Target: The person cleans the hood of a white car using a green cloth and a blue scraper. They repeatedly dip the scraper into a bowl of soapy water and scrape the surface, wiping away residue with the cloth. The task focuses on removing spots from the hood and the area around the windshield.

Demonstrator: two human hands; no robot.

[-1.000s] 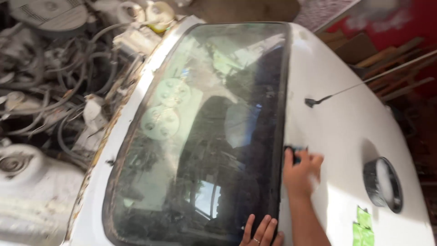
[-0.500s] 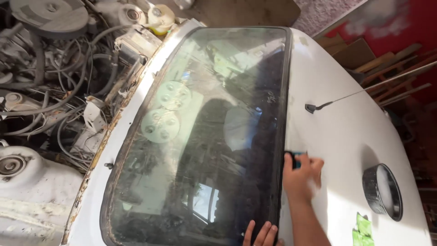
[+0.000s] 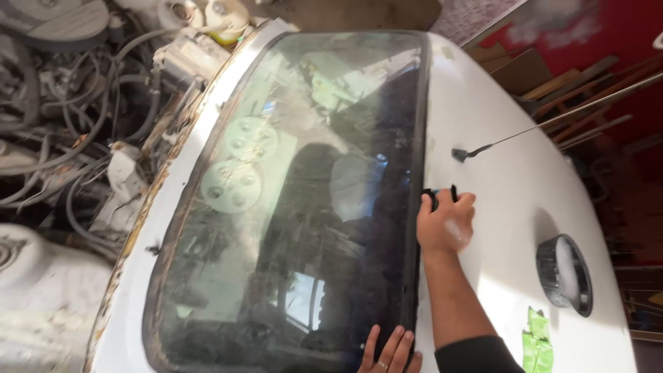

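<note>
I look down on a white car's windshield [image 3: 297,207] with a black rubber seal [image 3: 416,138] along its roof-side edge. My right hand [image 3: 446,222] is closed around a small dark tool [image 3: 435,195], its tip pressed at the seal where glass meets the white roof [image 3: 511,207]. My left hand [image 3: 390,352] lies flat on the glass at the bottom of the view, fingers spread beside the same seal, a ring on one finger.
An open engine bay [image 3: 69,117] with hoses and wires lies left of the glass. A black antenna [image 3: 525,131] rises from the roof. A round black container [image 3: 565,273] and green scraps [image 3: 535,342] rest on the roof. Wooden planks [image 3: 580,90] stand at right.
The view has shifted slightly. My right hand with the tool has stayed at about the same spot on the seal. My left hand remains flat on the glass.
</note>
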